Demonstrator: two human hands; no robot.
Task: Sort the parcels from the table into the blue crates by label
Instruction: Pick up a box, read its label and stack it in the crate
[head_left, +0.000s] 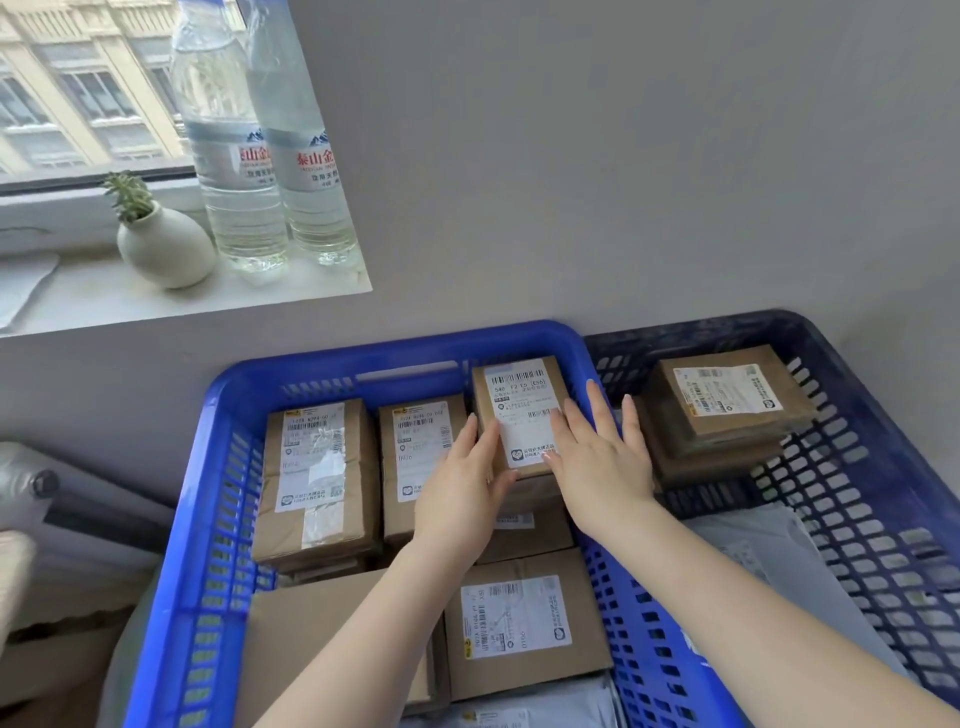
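My left hand (457, 488) and right hand (597, 457) lie flat-fingered on the box (519, 410), seating it in the crate (218, 467); next I lift away.

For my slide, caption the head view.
Both hands, left and right, settle a labelled brown cardboard parcel into the bright blue plastic crate.

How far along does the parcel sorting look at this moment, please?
Well underway: the bright blue crate already holds several parcels, the dark blue crate a brown stack. In hand: both hands, left hand and right hand, settle a labelled box there. What remains on the table is out of view.
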